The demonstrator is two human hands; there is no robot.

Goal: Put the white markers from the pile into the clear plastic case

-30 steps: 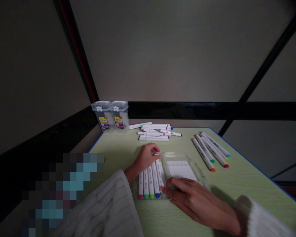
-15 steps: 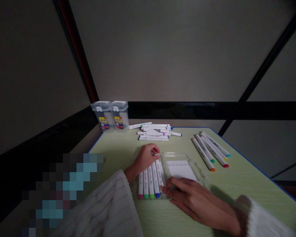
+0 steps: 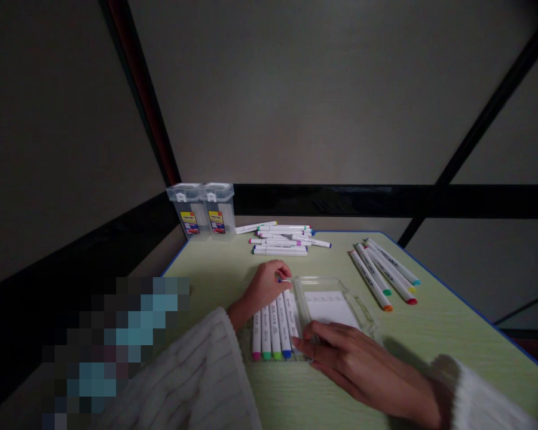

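I am seating markers [image 3: 271, 328] side by side in the clear case [image 3: 368, 318] just in front of me. My left hand [image 3: 264, 288] is pinching one's far tip, fingers curled shut, while my right hand [image 3: 352, 358] is lying flat and empty across their near ends. I judge the next move calls for pressing them level. The far boxes [image 3: 204, 210] are showing yellow labels, too small to read.

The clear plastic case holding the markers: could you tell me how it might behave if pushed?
The clear case looks thin-walled, so probably light and slightly flexible. On the smooth table it would likely slide easily. Its round markers fill only part of it, so they may roll if tilted.
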